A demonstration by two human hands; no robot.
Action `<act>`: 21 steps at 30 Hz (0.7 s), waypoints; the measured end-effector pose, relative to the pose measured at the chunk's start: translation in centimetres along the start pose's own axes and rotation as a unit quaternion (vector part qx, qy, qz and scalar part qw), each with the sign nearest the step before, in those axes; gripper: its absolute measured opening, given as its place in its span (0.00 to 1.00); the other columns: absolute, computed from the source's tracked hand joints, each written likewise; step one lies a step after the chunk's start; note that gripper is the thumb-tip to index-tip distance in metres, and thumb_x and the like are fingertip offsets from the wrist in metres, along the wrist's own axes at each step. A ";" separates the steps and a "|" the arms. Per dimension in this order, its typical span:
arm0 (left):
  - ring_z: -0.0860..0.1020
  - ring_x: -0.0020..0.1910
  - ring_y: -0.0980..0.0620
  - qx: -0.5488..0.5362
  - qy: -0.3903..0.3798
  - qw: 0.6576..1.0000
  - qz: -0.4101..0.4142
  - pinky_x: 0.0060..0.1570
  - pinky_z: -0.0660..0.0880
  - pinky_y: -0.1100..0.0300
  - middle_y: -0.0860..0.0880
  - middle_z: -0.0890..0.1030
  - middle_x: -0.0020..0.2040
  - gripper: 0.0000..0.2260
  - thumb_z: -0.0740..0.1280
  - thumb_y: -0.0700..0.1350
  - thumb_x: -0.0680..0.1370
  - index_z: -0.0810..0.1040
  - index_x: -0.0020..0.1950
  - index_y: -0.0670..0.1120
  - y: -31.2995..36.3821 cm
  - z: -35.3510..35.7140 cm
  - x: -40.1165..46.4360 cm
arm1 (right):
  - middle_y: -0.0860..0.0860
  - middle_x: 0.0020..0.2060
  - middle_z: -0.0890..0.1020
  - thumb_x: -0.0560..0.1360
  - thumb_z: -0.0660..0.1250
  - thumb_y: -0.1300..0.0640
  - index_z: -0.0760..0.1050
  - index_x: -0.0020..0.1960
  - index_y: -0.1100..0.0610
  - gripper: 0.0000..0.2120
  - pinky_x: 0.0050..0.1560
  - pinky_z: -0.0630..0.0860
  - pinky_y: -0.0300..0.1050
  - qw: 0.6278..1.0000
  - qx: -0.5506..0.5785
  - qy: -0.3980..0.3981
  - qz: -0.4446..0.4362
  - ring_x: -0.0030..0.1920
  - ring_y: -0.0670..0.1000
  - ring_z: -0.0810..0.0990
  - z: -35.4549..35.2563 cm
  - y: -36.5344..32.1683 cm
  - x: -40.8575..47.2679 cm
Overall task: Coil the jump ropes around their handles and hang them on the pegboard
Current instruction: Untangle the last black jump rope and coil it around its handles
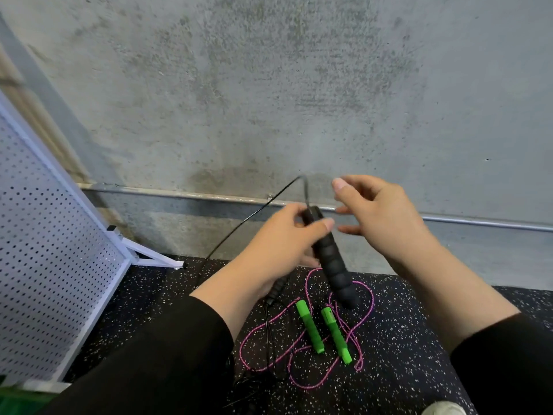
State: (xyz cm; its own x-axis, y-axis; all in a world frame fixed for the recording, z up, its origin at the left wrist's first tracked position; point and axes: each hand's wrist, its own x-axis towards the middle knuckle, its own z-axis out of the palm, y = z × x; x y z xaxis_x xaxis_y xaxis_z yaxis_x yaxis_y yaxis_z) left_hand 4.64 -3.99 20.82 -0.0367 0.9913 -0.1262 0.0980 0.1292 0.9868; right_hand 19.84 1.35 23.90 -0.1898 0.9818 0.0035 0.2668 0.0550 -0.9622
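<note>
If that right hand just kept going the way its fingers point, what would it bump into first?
Probably the top of the black handle that the left hand grips, or the black cord rising from it. The right hand is open, fingers pointing left toward them. Depth is unclear from this one view.

Black handle (330, 265), green handles (311, 330), pink rope (366, 313), white-speckled black floor (404, 354).

Your left hand (279, 244) covers the upper part of the black handle (330, 259) and most of a second black handle (276, 290) at 7 o'clock of it. The pegboard (51, 259) is cut off at 9 o'clock. Your right fingertips (344, 229) blur.
</note>
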 end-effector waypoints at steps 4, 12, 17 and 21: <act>0.80 0.40 0.49 -0.082 0.042 0.996 -0.008 0.46 0.83 0.53 0.45 0.81 0.42 0.12 0.73 0.47 0.78 0.80 0.51 0.38 0.3 -1.1 0.2 | 0.48 0.45 0.87 0.69 0.72 0.32 0.82 0.53 0.52 0.26 0.51 0.83 0.50 0.970 -0.144 -0.187 0.058 0.47 0.51 0.86 -0.2 0.4 -1.1; 0.78 0.43 0.54 0.016 0.266 0.963 0.039 0.43 0.74 0.64 0.54 0.82 0.45 0.08 0.63 0.47 0.83 0.81 0.53 0.48 1.1 -3.9 1.2 | 0.54 0.30 0.76 0.78 0.64 0.63 0.72 0.47 0.61 0.02 0.29 0.74 0.45 0.977 -0.112 -0.181 0.002 0.25 0.51 0.73 0.4 -1.2 -1.7; 0.77 0.60 0.58 0.161 -0.003 0.983 0.087 0.65 0.71 0.62 0.57 0.80 0.60 0.15 0.69 0.42 0.80 0.77 0.65 0.53 0.4 -3.8 0.8 | 0.56 0.32 0.74 0.78 0.63 0.66 0.73 0.47 0.62 0.02 0.28 0.70 0.43 0.984 0.003 -0.175 -0.020 0.27 0.53 0.71 -0.2 -2.1 -2.0; 0.84 0.47 0.43 0.204 -0.021 0.978 0.033 0.50 0.77 0.48 0.52 0.84 0.36 0.05 0.65 0.46 0.83 0.78 0.48 0.51 -0.2 -3.5 0.7 | 0.53 0.31 0.74 0.78 0.61 0.65 0.72 0.49 0.57 0.04 0.27 0.68 0.42 0.986 0.157 -0.057 -0.020 0.27 0.52 0.68 -0.9 -2.2 -1.3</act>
State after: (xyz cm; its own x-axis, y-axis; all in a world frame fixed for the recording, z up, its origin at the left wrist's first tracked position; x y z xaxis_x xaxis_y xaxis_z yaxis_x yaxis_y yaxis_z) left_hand 1.13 -3.45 20.90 0.0239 0.9968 -0.0759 0.4879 0.0547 0.8712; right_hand 20.31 0.13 26.28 -0.3040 0.9522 0.0295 -0.0452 0.0165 -0.9988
